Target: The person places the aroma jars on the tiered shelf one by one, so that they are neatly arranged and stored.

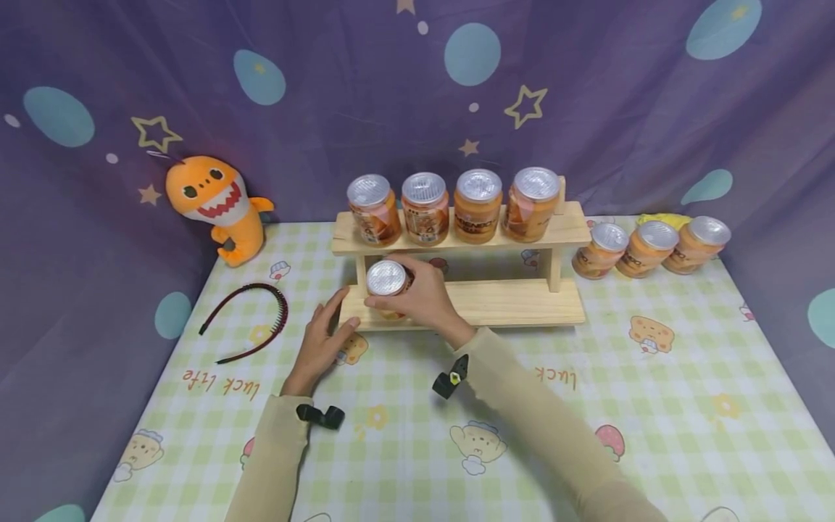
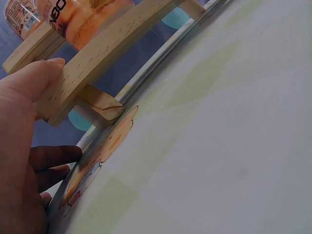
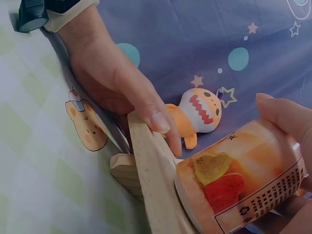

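Observation:
My right hand grips a canned-fruit jar with a silver lid at the left end of the lower board. In the right wrist view this jar shows an orange label with hearts, its base at the board. The left hand holds the left end of the two-tier wooden display stand. Its thumb lies on the board's front edge, while the lower fingers curl beneath it near the cloth. Several matching jars stand in a row on the upper board.
Three more jars stand right of the stand, a yellow item behind them. An orange shark plush leans at the back left. A dark toothed headband lies on the checked tablecloth. A purple curtain hangs behind.

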Demonstrator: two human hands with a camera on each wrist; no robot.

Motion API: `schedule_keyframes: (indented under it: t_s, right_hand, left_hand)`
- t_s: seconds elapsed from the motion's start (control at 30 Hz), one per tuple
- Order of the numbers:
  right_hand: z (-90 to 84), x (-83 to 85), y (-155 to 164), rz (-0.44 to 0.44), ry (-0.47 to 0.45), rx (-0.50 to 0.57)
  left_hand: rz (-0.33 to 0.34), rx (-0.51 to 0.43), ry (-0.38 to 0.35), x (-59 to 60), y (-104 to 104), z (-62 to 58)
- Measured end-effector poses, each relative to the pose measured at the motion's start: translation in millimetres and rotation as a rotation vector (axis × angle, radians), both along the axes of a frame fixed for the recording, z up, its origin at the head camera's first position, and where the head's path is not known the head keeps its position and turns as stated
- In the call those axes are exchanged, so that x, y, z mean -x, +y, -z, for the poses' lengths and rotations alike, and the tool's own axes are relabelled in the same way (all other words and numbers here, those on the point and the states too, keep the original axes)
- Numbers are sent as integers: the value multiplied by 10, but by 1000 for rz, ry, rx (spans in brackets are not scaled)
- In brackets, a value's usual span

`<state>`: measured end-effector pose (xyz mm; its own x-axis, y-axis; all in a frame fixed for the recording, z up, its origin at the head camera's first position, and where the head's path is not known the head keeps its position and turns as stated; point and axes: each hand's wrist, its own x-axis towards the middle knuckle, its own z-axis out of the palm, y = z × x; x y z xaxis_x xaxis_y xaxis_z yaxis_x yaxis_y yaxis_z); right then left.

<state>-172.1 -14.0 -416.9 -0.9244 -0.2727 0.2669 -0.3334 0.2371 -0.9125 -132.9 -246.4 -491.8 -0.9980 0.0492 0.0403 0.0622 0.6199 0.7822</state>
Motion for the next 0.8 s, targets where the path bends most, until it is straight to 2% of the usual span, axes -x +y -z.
schedule_keyframes:
  t_s: [0.37,0.8]
  right_hand:
    - [1,-2,-85,-6,-15,-1]
    - [-21,-3,-109,-37,-24,-70]
  left_hand:
    - [10,7,5,8,-2,7]
    - [-6,2,-24,-6,-2,-10]
